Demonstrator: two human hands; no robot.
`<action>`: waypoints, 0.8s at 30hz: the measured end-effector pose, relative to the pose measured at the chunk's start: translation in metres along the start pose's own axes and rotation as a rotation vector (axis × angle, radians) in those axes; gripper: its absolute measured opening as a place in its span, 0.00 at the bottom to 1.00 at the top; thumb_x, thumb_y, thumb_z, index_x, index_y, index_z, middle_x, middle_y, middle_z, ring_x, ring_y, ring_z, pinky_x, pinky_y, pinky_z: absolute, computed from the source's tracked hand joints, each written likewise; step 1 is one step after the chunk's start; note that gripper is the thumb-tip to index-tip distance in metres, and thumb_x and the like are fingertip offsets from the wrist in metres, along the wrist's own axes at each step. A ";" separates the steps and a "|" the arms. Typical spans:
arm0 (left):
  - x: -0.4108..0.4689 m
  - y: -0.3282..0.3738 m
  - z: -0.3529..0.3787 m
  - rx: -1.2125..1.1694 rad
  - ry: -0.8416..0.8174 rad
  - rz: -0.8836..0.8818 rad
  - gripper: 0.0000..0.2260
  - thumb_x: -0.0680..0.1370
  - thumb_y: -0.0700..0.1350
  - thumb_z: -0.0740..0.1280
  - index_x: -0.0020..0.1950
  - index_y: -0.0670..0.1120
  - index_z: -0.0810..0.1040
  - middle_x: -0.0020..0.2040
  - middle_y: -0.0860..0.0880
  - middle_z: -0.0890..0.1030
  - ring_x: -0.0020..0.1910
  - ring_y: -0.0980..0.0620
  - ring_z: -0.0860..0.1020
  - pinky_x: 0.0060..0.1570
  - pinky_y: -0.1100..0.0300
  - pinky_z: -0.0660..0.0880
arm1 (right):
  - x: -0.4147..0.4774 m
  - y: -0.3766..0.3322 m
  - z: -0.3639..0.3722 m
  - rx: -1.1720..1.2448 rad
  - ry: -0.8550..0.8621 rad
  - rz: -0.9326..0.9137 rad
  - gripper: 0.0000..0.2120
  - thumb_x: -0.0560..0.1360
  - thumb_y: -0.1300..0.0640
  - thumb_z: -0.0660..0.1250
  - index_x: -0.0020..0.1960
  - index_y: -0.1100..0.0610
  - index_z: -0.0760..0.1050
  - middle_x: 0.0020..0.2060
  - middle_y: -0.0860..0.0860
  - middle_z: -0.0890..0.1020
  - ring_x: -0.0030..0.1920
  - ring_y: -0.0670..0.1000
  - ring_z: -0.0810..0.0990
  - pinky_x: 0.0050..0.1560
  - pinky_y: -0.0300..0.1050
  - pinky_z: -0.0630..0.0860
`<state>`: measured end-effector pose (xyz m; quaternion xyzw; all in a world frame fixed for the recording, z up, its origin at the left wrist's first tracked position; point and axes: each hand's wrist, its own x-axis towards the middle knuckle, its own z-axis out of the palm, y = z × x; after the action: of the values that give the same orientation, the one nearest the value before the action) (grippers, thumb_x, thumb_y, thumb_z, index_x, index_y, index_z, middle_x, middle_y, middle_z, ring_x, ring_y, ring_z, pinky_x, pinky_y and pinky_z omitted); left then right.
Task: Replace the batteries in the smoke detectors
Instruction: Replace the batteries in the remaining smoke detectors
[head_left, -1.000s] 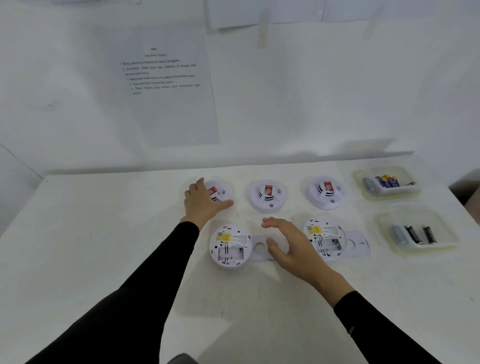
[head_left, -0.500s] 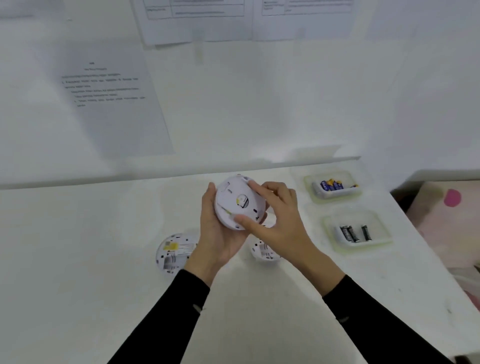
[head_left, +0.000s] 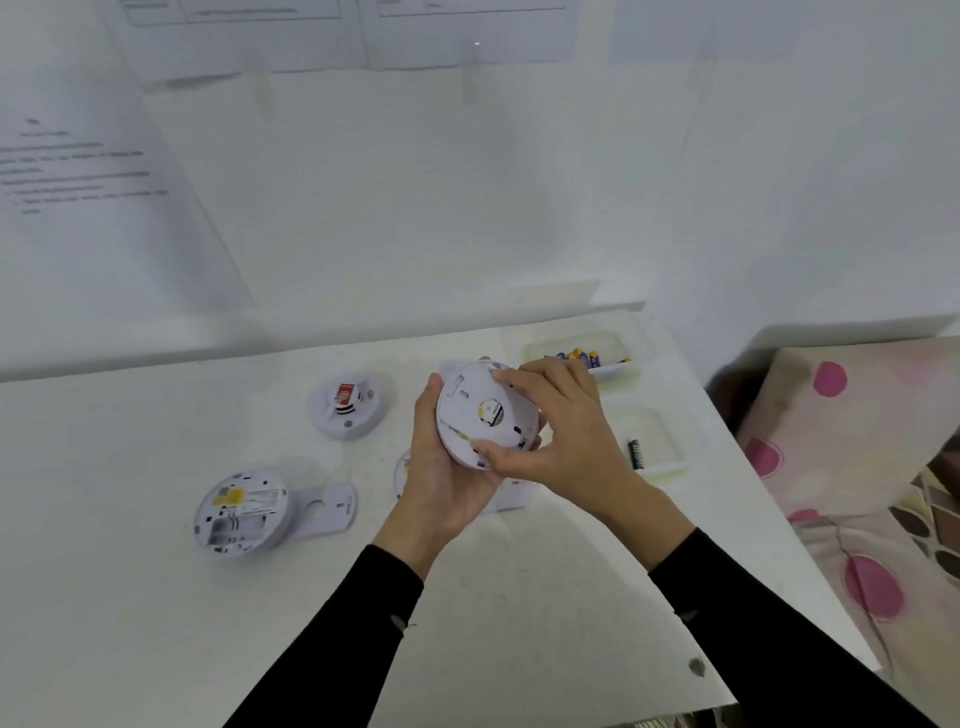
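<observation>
Detector (head_left: 485, 413) up off the table (head_left: 156, 597), lifted to mid-frame, flat back turned toward the camera, disc tilted with its top edge leaning away. Cradled from behind and below by left hand (head_left: 441, 470), fingers curled round the far rim, palm under the lower left edge. Right hand (head_left: 558, 434) laid across the near face from the right side, fingertips (head_left: 506, 379) on the upper rim, thumb pressed at the lower rim: a pinch across the disc's width, both hands closed on the same detector. No long axis to speak of; round body, so the move likely turns on a twist about its centre, right hand against left, to free the back plate. Battery bay not yet exposed here. Opened detector (head_left: 240, 512) lying well to the left, bay empty, plate (head_left: 324, 512) touching it. Battery tray (head_left: 587, 358) just behind the right hand, nearer that hand than the left.
</observation>
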<state>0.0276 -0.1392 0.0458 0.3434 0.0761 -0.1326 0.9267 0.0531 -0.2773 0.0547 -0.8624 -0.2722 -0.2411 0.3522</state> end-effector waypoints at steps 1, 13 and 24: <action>0.002 -0.005 0.001 -0.003 -0.004 -0.003 0.27 0.79 0.64 0.56 0.66 0.46 0.77 0.60 0.41 0.80 0.56 0.44 0.81 0.56 0.50 0.78 | -0.002 0.004 -0.003 0.000 -0.004 -0.009 0.31 0.63 0.39 0.72 0.58 0.58 0.79 0.51 0.52 0.78 0.52 0.51 0.72 0.57 0.45 0.69; 0.013 -0.045 0.019 -0.060 0.052 0.061 0.27 0.79 0.62 0.57 0.67 0.44 0.78 0.63 0.40 0.80 0.60 0.41 0.78 0.55 0.48 0.81 | -0.034 0.034 -0.050 0.149 -0.025 -0.036 0.31 0.63 0.48 0.72 0.61 0.64 0.75 0.55 0.56 0.75 0.57 0.53 0.74 0.59 0.49 0.73; 0.016 -0.048 0.007 -0.212 0.036 0.222 0.24 0.74 0.58 0.59 0.67 0.48 0.74 0.70 0.37 0.74 0.67 0.31 0.73 0.63 0.39 0.74 | -0.148 0.089 -0.033 0.014 -0.577 0.008 0.32 0.64 0.44 0.71 0.63 0.58 0.75 0.51 0.51 0.75 0.49 0.49 0.72 0.50 0.50 0.76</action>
<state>0.0290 -0.1813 0.0179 0.2525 0.0676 -0.0145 0.9651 -0.0063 -0.3998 -0.0562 -0.8938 -0.3595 0.0173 0.2674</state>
